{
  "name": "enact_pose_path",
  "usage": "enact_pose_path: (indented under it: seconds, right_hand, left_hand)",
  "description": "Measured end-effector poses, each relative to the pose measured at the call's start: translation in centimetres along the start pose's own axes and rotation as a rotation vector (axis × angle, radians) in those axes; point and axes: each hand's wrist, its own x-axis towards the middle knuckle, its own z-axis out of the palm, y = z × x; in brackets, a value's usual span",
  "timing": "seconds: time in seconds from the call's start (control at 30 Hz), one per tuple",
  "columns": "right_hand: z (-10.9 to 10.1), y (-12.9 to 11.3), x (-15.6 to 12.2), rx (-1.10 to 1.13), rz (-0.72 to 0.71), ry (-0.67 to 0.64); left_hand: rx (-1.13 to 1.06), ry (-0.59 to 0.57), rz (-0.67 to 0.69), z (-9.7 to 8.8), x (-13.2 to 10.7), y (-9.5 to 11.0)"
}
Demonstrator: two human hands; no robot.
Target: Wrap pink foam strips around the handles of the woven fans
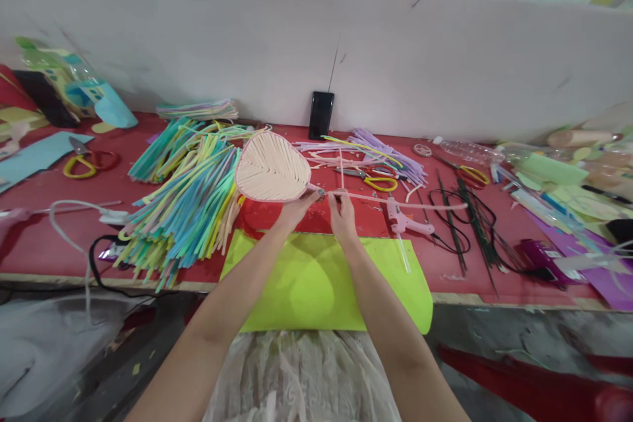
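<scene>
A pale pink woven leaf shape (pixel 270 168) made of straws lies on the red table (pixel 44 237), its tip pointing right. My left hand (pixel 298 208) pinches the tip of the leaf where its stem begins. My right hand (pixel 343 214) is closed on the long pink straws (pixel 395 201) that run from the tip to the right, with one straw standing up from it. Both hands are above a lime-green sheet (pixel 321 283) that hangs over the table's front edge.
A heap of coloured straws (pixel 182 204) lies at the left. Purple and pink straws (pixel 386 148), yellow-handled scissors (pixel 378 179), a pink glue gun (pixel 408 221), black wires (pixel 465 224) and a plastic bottle (pixel 467 150) are at the right. A black phone (pixel 321 115) leans on the white partition.
</scene>
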Motion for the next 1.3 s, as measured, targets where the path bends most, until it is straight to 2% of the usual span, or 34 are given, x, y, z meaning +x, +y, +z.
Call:
enact_pose_path:
  seconds: [0.23,0.57,0.9,1.3]
  right_hand:
    - [0.2,0.01,-0.11,0.022,0.003,0.019]
    - [0.49,-0.25,-0.05,0.102,0.125,0.011]
    - [0.35,-0.29,0.32,0.127,0.118,-0.001]
    - [0.12,-0.39,0.28,0.132,0.107,-0.01]
  left_hand:
    - [0.006,-0.034,0.029,-0.13,0.08,-0.26]
    - [0.12,-0.048,0.003,-0.36,0.12,0.23]
    - [0.253,-0.061,-0.015,-0.66,-0.02,-0.03]
    - [0.188,-0.098,0.098,-0.36,0.02,0.05]
